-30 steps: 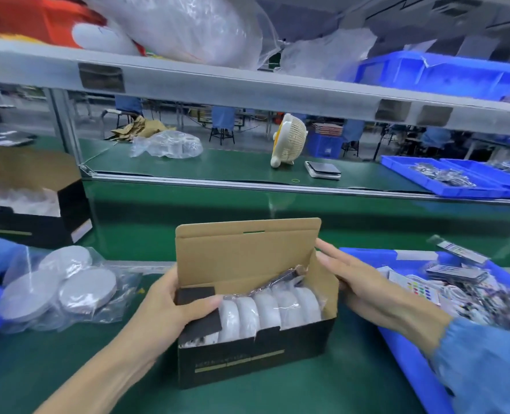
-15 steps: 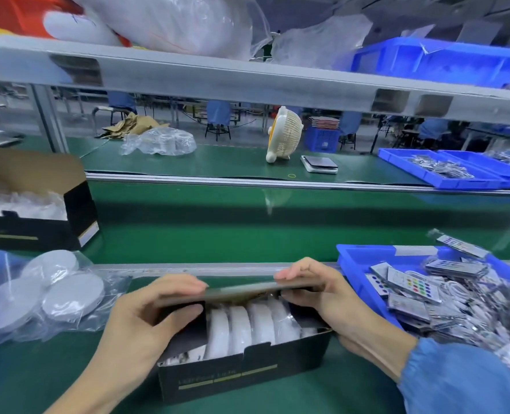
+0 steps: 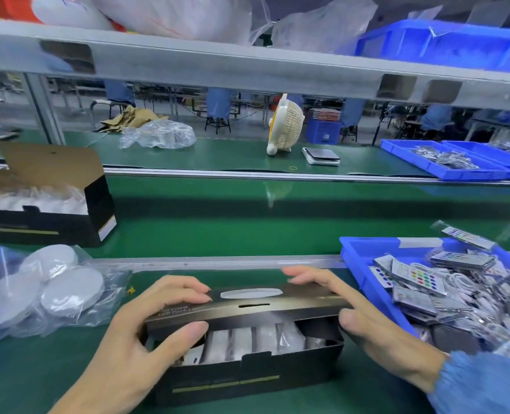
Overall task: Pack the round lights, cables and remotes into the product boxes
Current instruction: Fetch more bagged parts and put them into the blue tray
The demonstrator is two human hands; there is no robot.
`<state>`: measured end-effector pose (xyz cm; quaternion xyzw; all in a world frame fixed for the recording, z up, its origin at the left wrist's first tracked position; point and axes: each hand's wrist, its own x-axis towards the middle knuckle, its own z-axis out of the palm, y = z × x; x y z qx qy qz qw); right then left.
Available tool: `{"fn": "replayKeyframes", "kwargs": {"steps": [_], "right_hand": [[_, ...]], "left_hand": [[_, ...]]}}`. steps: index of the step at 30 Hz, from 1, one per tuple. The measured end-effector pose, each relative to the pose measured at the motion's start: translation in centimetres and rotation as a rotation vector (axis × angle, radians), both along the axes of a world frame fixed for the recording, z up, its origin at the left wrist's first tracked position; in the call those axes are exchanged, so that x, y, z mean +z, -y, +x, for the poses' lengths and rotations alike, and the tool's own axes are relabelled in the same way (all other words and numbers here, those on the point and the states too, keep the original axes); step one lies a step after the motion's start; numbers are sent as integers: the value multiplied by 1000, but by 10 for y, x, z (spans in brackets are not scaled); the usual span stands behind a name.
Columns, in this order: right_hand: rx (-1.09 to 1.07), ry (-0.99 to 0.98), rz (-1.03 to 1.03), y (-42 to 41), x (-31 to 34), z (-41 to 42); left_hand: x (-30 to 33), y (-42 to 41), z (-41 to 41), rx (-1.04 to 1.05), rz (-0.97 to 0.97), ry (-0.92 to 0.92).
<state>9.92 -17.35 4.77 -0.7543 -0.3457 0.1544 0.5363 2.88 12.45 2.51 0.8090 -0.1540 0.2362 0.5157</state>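
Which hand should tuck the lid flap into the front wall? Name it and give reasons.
Left, probably. The left hand has its thumb on the lid front edge above the open gap. The right hand holds the lid's right end; its thumb sits at the corner.

Lid (image 3: 247, 306): stood upright 1 s ago, then folded down over the box (image 3: 247, 380), leaving a front gap.
Left hand (image 3: 146, 339): moved from the side flap onto the lid.
Right hand (image 3: 364, 321): moved from the box end onto the lid.

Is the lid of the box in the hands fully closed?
No, the lid is folded down, but a gap at the front shows the round lights inside.
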Motion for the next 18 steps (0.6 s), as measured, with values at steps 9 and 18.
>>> {"fn": "replayKeyframes", "kwargs": {"steps": [9,18], "right_hand": [[-117,331,-100,-5,-11,-4],[-145,1151,-253,-41,-9,-31]], "left_hand": [[-9,-14,-4,-66,234,55],[-21,-10,-3,30,454,294]]}}
